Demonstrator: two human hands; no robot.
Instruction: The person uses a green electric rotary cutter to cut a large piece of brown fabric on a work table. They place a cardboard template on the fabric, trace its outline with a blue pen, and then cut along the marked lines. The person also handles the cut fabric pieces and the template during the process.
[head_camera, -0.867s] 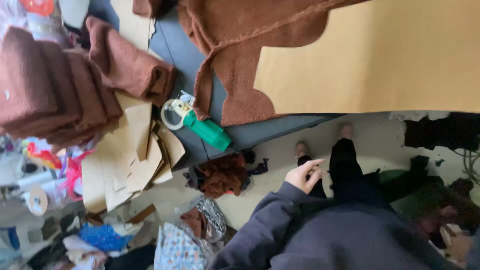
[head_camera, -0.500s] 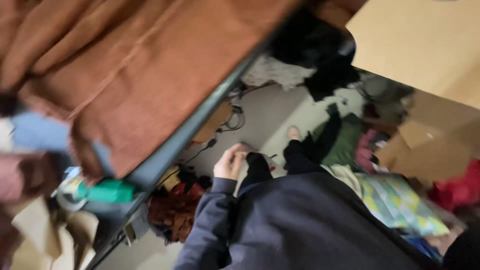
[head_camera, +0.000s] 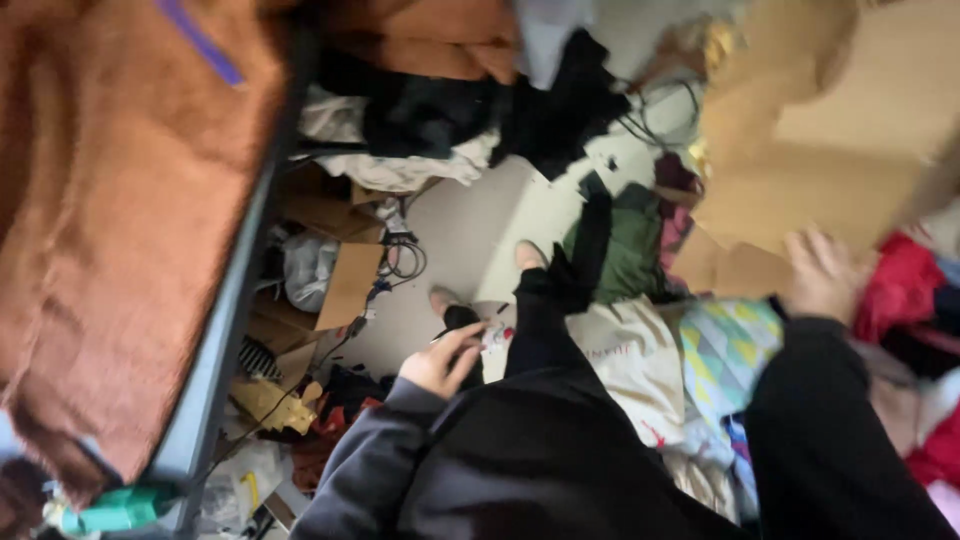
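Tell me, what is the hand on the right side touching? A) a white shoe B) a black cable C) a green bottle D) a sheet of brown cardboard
D: the right hand reaches up with its fingers against the brown cardboard sheet over the cluttered floor.

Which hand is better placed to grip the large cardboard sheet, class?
Probably the right. The right hand is raised at the lower edge of the cardboard sheet, though blur hides any grip. The left hand rests by the dark trouser leg, across the body from it.
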